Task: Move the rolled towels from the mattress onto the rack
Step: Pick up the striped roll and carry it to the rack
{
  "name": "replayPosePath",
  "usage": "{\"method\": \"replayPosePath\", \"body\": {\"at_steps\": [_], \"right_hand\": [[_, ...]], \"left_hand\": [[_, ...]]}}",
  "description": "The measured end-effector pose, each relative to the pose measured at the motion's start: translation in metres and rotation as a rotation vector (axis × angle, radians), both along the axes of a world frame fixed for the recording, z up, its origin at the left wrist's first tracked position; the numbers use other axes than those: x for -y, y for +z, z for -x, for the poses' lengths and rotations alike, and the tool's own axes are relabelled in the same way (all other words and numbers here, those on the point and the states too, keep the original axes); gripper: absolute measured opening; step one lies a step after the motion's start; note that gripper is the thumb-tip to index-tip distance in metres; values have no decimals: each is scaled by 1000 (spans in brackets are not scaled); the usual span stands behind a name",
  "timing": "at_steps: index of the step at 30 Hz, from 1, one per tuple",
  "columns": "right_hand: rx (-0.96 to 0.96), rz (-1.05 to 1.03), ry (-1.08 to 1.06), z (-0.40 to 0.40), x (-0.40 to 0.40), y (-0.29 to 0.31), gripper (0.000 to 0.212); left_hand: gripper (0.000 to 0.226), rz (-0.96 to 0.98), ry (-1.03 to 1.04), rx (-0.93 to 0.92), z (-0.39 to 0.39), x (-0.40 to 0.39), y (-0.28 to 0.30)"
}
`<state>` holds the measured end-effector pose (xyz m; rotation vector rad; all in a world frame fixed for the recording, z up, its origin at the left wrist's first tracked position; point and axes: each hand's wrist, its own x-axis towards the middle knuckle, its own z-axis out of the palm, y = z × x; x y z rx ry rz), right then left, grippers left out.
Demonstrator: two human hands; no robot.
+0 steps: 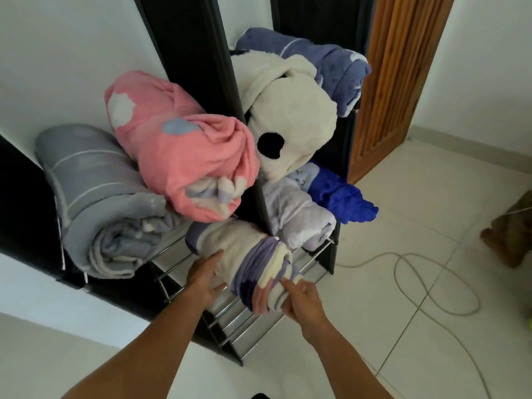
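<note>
A rolled cream and purple towel [253,260] lies on a lower tier of the black rack [259,321] with chrome bars. My left hand [203,279] presses flat against its left side. My right hand [299,295] grips its near end. Other rolled towels rest on the rack: a grey one [100,197] at the left, a pink one [184,148] above, a white one with a black spot [290,125], a periwinkle one [325,61] at the top, a lavender one [296,217] and a bright blue one [336,194] at the right. The mattress is out of view.
A wooden door [391,73] stands behind the rack at the right. A pale cable [431,298] loops across the white tiled floor. A brown object [509,234] sits at the right edge. White walls stand to the left of the rack.
</note>
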<state>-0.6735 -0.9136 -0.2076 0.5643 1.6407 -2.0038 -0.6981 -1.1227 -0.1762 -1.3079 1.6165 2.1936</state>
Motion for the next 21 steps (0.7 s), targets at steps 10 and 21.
{"method": "replayPosePath", "body": {"at_steps": [10,21], "right_hand": [[108,25,-47,5,15,-12,20],[38,114,38,44,65,-3,37]], "left_hand": [[17,-7,-174,150,-2,-12,-13],[20,165,29,-43,25,5,9]]}}
